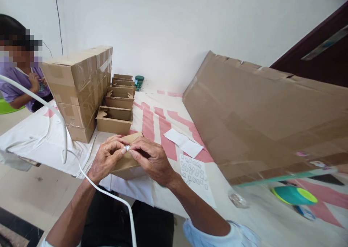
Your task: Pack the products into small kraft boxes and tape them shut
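Note:
Both my hands meet over a small cardboard box (129, 173) at the front edge of the table. My left hand (110, 156) pinches one side of a tiny whitish, shiny piece (127, 148). From the other side, the fingertips of my right hand (152, 158) close on the same piece. It is too small to tell its kind. The fingers hide part of the box's top. To the right of my right hand lies a paper sheet (196, 176) marked with rows of small drawn shapes.
Open cardboard boxes (115, 125) line up beside a taped carton stack (81, 94). A green tub (139, 83) stands behind. A large cardboard panel (261, 120) leans at right. A white cable (108, 193) crosses my left forearm. A person (21, 80) sits far left.

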Demonstrator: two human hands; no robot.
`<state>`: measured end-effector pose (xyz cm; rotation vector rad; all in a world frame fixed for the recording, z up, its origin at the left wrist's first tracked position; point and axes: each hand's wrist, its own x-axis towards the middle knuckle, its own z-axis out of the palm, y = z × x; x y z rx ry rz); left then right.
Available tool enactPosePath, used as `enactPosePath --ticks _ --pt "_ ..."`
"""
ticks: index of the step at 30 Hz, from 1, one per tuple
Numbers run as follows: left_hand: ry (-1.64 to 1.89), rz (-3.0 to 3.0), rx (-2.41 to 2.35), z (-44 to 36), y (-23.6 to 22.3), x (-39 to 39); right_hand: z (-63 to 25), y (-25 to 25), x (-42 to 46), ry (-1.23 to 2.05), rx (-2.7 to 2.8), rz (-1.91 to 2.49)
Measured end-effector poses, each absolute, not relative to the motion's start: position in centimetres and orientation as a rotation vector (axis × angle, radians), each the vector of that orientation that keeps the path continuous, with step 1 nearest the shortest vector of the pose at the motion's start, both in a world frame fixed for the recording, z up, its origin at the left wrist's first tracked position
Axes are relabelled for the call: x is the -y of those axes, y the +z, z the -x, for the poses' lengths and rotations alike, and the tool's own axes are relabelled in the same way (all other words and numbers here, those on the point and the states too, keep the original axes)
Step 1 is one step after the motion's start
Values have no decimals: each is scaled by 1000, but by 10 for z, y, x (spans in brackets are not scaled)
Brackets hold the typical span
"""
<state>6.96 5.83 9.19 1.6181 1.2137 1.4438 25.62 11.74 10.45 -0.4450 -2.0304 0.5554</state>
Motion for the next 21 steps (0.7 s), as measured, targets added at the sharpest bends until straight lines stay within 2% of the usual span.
enactPosePath --ticks 12,21 --pt "1424 -1643 -1245 -70 92 -60 -258 111 -113 652 1995 501" --pt "1435 -1618 -1227 -66 88 -58 -263 109 -120 877 1801 653"
